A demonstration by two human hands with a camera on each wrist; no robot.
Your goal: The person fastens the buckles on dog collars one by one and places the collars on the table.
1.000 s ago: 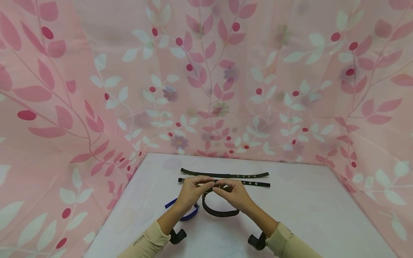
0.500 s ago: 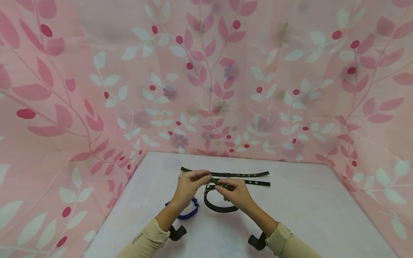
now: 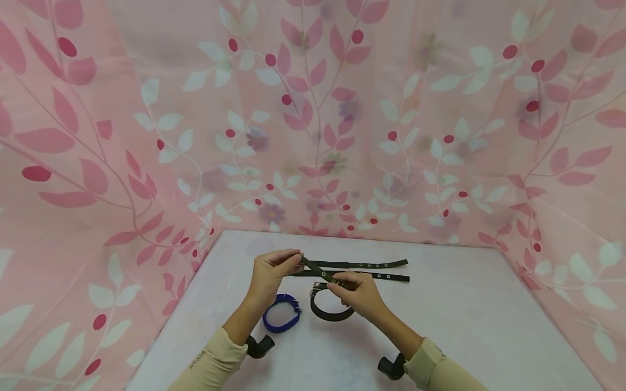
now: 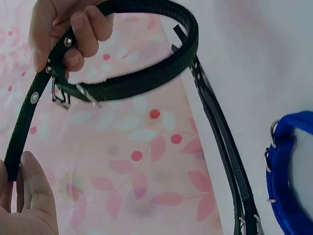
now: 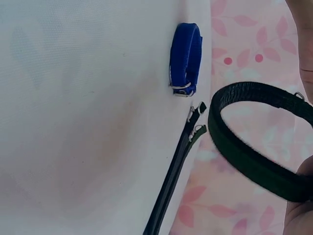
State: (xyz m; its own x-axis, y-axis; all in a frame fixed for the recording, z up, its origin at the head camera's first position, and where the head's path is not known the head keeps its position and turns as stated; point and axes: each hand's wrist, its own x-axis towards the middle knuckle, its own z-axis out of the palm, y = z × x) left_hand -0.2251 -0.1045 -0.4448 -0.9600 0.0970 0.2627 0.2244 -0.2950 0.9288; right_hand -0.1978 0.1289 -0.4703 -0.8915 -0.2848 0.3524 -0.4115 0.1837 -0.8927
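Observation:
A dark green collar hangs in a loop between my hands, above the table. My left hand pinches the tip of its strap, drawn out up and to the left. The thumb and fingers of my right hand grip the strap near the buckle, among metal eyelets. In the left wrist view the strap runs through the buckle. Part of the strap is hidden behind my right fingers. In the right wrist view the loop shows, but the buckle is out of sight.
A blue collar, buckled into a ring, lies on the white table to the left. Two straight dark collars lie side by side behind my hands. Pink leaf-patterned cloth surrounds the table. Black wrist mounts hang under my forearms.
My left hand has moved left and slightly up, drawing the strap's end away from my right hand. My right hand has stayed nearly in place. More of the blue collar shows now.

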